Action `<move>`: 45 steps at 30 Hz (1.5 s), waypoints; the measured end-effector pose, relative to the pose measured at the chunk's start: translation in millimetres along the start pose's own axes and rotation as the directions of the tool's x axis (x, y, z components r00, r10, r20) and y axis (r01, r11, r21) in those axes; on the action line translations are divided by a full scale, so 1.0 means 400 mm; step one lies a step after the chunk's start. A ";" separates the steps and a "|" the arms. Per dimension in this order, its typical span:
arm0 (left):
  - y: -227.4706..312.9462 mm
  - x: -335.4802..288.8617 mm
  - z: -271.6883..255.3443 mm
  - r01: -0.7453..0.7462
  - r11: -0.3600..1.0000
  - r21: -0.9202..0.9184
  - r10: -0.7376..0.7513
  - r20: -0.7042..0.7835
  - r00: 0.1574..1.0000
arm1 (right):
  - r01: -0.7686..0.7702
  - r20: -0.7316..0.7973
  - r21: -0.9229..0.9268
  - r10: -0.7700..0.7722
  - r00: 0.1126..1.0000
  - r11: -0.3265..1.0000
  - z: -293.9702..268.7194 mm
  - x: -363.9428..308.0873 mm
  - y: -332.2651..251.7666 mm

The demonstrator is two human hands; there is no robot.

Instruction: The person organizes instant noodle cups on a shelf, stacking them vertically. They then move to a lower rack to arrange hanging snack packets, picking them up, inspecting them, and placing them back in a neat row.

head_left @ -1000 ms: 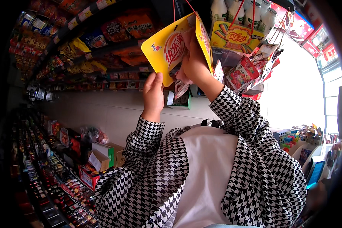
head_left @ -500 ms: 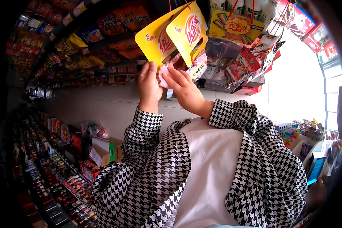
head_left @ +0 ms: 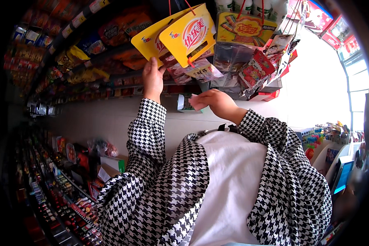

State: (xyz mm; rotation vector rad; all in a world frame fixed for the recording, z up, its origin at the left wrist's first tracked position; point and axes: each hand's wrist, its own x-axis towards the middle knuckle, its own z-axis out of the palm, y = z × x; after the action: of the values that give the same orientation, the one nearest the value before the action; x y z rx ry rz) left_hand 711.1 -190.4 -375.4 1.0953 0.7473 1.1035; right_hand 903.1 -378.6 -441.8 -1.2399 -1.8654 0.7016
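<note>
At 12 o'clock, a front yellow card (head_left: 187, 36) and a rear yellow card (head_left: 147, 40) hang on red cords (head_left: 169, 7). Your left hand (head_left: 153, 82) lightly pinches the rear card's lower edge. At 5 o'clock from them, your right hand (head_left: 222, 105) pinches a pink cloth (head_left: 197, 102), fingers closed. Expect limp, light cloth, best bunched; stiff, bendable card, best edge-held.

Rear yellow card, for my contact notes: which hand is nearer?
Left. The left hand is at the lower edge of the rear yellow card; the right hand is apart, lower and rightward.
</note>
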 end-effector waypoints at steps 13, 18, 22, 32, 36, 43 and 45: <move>-0.121 -0.016 -0.010 -0.025 0.942 0.334 0.029 -0.008 1.000 | -0.089 -0.315 -0.056 0.067 0.947 0.994 -0.148 -0.069 -0.009; -0.164 -0.080 -0.008 0.089 0.861 0.501 0.091 -0.324 0.942 | -0.132 -0.619 -0.005 0.100 0.779 0.991 -0.232 -0.075 -0.016; -0.230 -0.157 -0.007 0.251 0.882 0.399 -0.064 -0.426 0.902 | -0.180 -0.768 -0.134 0.013 0.641 0.975 -0.303 -0.079 0.017; -0.181 -0.221 0.197 0.336 0.895 0.295 -0.343 -0.027 0.939 | -0.117 -0.694 -0.580 -0.414 0.589 0.806 -0.451 0.108 0.064; -0.153 -0.233 0.239 0.362 0.887 0.286 -0.379 0.005 0.925 | -0.047 -0.512 -0.677 -0.424 0.747 0.734 -0.399 0.155 0.103; -0.141 -0.267 0.205 0.404 0.866 0.294 -0.407 -0.056 0.912 | -0.030 -0.270 -0.581 -0.158 0.950 0.813 -0.268 0.115 0.154; -0.131 -0.268 0.198 0.398 0.866 0.303 -0.397 -0.069 0.915 | -0.022 -0.248 -0.601 -0.161 0.955 0.799 -0.272 0.110 0.140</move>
State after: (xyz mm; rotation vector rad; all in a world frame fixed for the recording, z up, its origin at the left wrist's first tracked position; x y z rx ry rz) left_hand 765.1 -319.6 -404.1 1.1336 1.1235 0.6463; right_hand 1012.3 -314.0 -412.8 -1.5498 -1.9284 -0.1506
